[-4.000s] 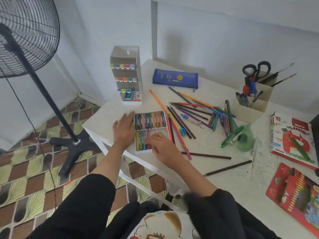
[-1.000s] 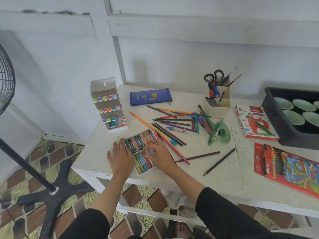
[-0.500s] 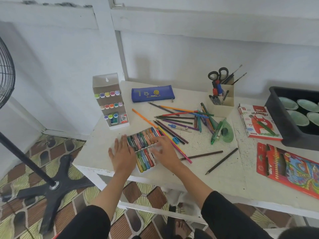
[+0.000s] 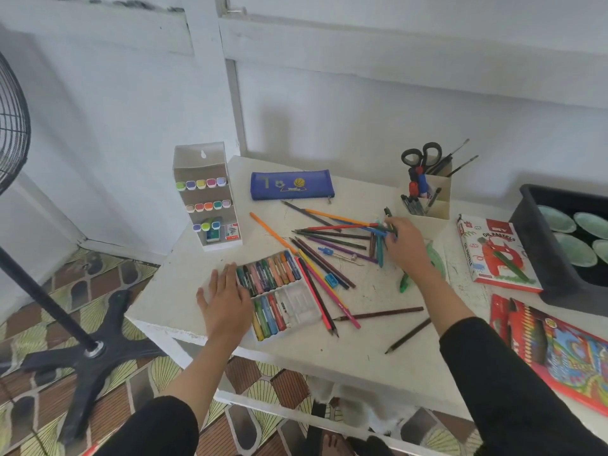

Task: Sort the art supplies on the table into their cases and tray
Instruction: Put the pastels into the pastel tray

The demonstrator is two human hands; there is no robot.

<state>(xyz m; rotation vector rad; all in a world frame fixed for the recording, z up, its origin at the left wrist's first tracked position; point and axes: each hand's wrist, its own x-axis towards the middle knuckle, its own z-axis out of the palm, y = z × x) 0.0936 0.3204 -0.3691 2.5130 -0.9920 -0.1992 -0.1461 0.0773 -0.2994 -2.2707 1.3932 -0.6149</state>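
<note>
Moved off the crayon tray (image 4: 301, 302) since a moment ago and now reaching into the loose heap of coloured pencils (image 4: 332, 238) farther back: right hand (image 4: 406, 248), fingers curled round a dark pen (image 4: 388, 213) at the heap's right end. Left hand (image 4: 225, 301) unchanged, flat with relaxed fingers on the table (image 4: 362, 350), touching the tray's left edge.

Tray near the table's front edge: upper row full of crayons (image 4: 268, 269), lower row holding a few at its left end, right slots bare. More pencils against the tray's right side, with a small blue sharpener (image 4: 331, 280) among them.

Behind the tray, an upright white stand (image 4: 207, 166) with three shelves of markers. To its right, a blue zipped pencil case (image 4: 291, 185), lying flat. Behind the right hand, a cream desk holder (image 4: 434, 209) with scissors (image 4: 421, 156), brushes and pens standing in it.

Far right: an oil pastel box (image 4: 493, 251), a red pencil box (image 4: 559, 350) nearer the front, and a black bin (image 4: 533, 245) holding pale green dishes (image 4: 579, 248).
</note>
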